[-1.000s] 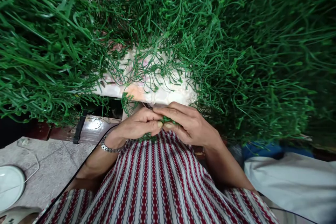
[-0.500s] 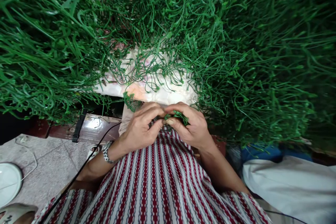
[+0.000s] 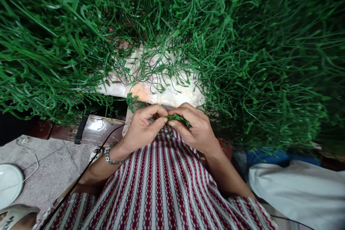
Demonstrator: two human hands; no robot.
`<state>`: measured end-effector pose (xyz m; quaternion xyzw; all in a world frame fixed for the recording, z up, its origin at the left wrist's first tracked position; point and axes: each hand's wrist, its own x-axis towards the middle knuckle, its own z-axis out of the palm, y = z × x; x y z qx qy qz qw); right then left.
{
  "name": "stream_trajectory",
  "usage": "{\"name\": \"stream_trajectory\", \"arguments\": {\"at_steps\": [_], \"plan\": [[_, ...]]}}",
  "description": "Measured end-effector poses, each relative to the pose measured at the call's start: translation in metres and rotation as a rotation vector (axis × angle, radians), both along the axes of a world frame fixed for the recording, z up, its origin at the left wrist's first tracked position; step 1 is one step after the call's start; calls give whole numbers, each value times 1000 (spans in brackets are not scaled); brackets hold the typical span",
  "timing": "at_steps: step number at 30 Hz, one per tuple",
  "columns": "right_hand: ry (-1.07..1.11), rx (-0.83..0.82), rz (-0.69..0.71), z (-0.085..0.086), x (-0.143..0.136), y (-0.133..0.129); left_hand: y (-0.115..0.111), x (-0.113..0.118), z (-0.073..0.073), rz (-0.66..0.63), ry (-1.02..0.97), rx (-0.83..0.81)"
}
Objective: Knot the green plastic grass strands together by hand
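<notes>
My right hand (image 3: 195,127) is closed around a small green piece (image 3: 179,118), with its thumb and fingers pressed on it. Close beside it, my left hand (image 3: 144,125) has thumb and fingertips pinched together at the left end of that piece. Both hands are over the striped cloth (image 3: 159,183) on my lap. Beyond the hands lies a pale, patterned surface (image 3: 172,91) partly covered by loose green stems (image 3: 250,68). A small green tuft (image 3: 132,101) hangs at its near edge, beside my left hand.
Large heaps of green stems (image 3: 51,50) rise at left and across the back. A white round lid or dish (image 3: 10,185) is on the floor at left. A black cable (image 3: 81,174) crosses my left arm. A pale cloth or bag (image 3: 299,187) lies at right.
My left hand has turned slightly, its thumb and fingertips now pinched a little left of my right fingers. More of the green piece shows between the hands.
</notes>
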<state>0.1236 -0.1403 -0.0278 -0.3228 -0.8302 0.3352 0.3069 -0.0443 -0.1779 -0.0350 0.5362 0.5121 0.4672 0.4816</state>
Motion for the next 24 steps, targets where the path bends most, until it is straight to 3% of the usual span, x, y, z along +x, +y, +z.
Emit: {"name": "stream_trajectory", "arguments": {"at_steps": [7,13,17,20,24], "plan": [[-70,31,13,-5,-2,-1,-2,2,0,-68,-239,-138],[-319,130,112,4,4,1,2,-1,9,-148,11,-80],[-476,159,208,15,8,1,5,-6,7,-278,190,-64],[-517,137,294,24,12,2,5,-10,5,-440,218,-69],[-285,23,511,27,12,9,6,-10,7,-607,51,-25]]}}
